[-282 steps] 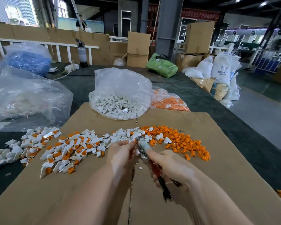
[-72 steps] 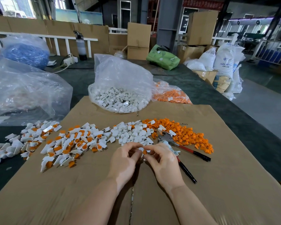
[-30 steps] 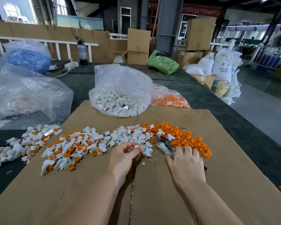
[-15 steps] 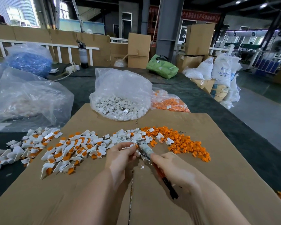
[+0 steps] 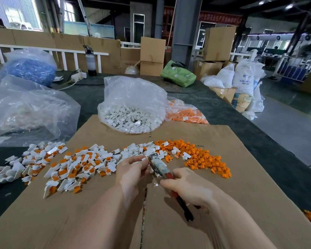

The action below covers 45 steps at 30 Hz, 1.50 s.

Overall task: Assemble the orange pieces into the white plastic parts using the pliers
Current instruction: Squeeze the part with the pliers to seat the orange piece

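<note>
Since half a second ago the pliers [image 5: 160,167] have been kept in almost the same place, nose raised toward the left hand, and the grip on them has been shifted only slightly down the handles. The pliers are gripped by the right hand [image 5: 188,186], fingers curled round the red and black handles, whose ends are seen sticking out below the palm. A small white plastic part [image 5: 144,159] is pinched at the fingertips of the left hand [image 5: 131,169] and is held right at the pliers' nose; whether an orange piece is seated in it cannot be told. Just beyond the hands, a heap of loose white parts [image 5: 138,150] is spread on the cardboard sheet [image 5: 223,203], and beside it to the right a heap of loose orange pieces [image 5: 201,159] is scattered. To the left, a wide spread of white parts already fitted with orange inserts [image 5: 75,166] is laid out, running off the cardboard onto the dark table [image 5: 232,115]. Farther back, an open clear bag of white parts [image 5: 131,112] is set at the cardboard's far edge, with a bag of orange pieces [image 5: 187,115] touching its right side. A large crumpled clear bag [image 5: 31,108] is seen on the left, and a bag of blue material [image 5: 30,68] behind it.
</note>
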Tool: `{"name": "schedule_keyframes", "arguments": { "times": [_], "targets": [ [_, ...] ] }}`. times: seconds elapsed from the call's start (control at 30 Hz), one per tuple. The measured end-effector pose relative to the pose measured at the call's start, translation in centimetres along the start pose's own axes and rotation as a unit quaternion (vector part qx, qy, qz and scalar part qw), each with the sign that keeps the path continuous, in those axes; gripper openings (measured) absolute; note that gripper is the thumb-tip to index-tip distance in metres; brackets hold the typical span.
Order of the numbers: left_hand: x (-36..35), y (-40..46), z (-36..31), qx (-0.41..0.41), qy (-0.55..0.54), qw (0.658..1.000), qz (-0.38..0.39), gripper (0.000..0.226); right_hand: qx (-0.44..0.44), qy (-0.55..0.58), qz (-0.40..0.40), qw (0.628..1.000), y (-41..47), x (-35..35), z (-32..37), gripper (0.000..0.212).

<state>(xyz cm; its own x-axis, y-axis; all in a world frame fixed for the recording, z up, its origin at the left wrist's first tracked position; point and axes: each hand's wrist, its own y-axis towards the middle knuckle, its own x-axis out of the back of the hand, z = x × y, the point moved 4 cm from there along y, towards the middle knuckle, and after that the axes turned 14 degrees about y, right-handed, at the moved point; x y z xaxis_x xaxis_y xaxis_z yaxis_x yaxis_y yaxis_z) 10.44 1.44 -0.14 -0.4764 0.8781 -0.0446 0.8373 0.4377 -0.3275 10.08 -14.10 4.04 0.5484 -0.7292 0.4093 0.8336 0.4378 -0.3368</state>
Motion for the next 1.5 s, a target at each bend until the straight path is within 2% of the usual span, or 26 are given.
{"name": "schedule_keyframes", "arguments": {
  "times": [0.27,0.63,0.8,0.9,0.97,1.03,1.1,1.27,1.33,1.43,1.5],
  "targets": [
    [-0.1,-0.3,0.5,0.007,-0.027,1.000,-0.003,0.012,0.057,-0.100,-0.063,0.991,0.2,-0.2,0.0,0.027],
    [-0.5,-0.5,1.5,0.013,-0.034,0.999,0.002,0.010,0.042,-0.108,-0.089,0.989,0.5,-0.5,-1.5,0.026],
    [-0.1,-0.4,1.4,0.020,-0.056,0.998,-0.018,0.010,0.040,-0.013,-0.098,0.994,0.5,0.4,-2.2,0.035],
    [0.7,-0.1,1.5,-0.006,-0.025,0.999,-0.028,0.012,0.053,0.045,-0.182,0.981,0.8,1.3,-3.4,0.034],
    [1.1,0.0,1.4,-0.071,0.101,0.992,-0.032,0.014,0.056,-0.095,-0.262,0.959,1.1,2.3,-4.0,0.043],
    [1.1,-0.4,1.3,-0.125,0.213,0.969,-0.031,0.017,0.053,-0.216,-0.312,0.924,1.4,3.0,-4.5,0.054],
    [0.9,-0.6,1.4,-0.153,0.253,0.955,-0.023,0.021,0.038,-0.281,-0.323,0.903,1.8,3.3,-5.1,0.059],
    [0.7,-0.5,1.8,-0.168,0.278,0.946,-0.002,0.029,0.012,-0.396,-0.342,0.852,1.7,2.9,-5.7,0.064],
    [0.7,-0.6,1.9,-0.175,0.294,0.940,0.001,0.026,0.090,-0.393,-0.354,0.844,1.5,2.0,-4.5,0.052],
    [0.7,-0.6,1.9,-0.191,0.295,0.936,0.005,0.022,0.304,-0.267,-0.328,0.854,1.6,-0.7,-2.4,0.024],
    [0.7,-0.7,1.8,-0.205,0.308,0.929,0.007,0.021,0.352,-0.209,-0.275,0.870,1.9,-2.5,-1.5,0.016]
  ]
}}
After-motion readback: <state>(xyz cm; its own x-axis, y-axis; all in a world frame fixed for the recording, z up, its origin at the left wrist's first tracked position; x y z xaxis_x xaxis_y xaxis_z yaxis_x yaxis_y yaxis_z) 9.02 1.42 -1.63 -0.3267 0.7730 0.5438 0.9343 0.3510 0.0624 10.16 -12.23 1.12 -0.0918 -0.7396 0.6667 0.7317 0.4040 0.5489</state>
